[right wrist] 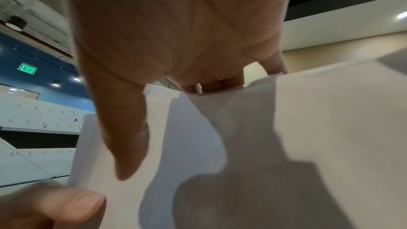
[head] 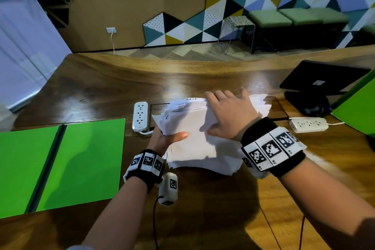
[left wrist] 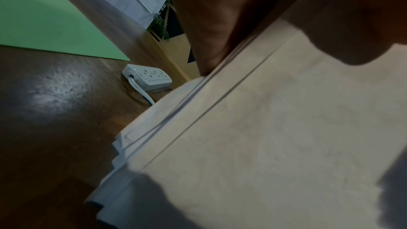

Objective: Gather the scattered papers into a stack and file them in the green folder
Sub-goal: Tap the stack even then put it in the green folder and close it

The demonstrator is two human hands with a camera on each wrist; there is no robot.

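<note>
A loose stack of white papers is lifted off the wooden table at its middle, with uneven edges. My left hand grips the stack's left edge, thumb on top and fingers underneath. My right hand lies over the top of the stack, its fingers curled over the far edge and its thumb on the top sheet. The left wrist view shows the staggered edges of the papers. The right wrist view shows the papers bent under the palm. The open green folder lies flat at the left.
A white power strip lies just left of the stack, another power strip at the right. A black monitor stands at the back right, and a second green folder leans at the right edge.
</note>
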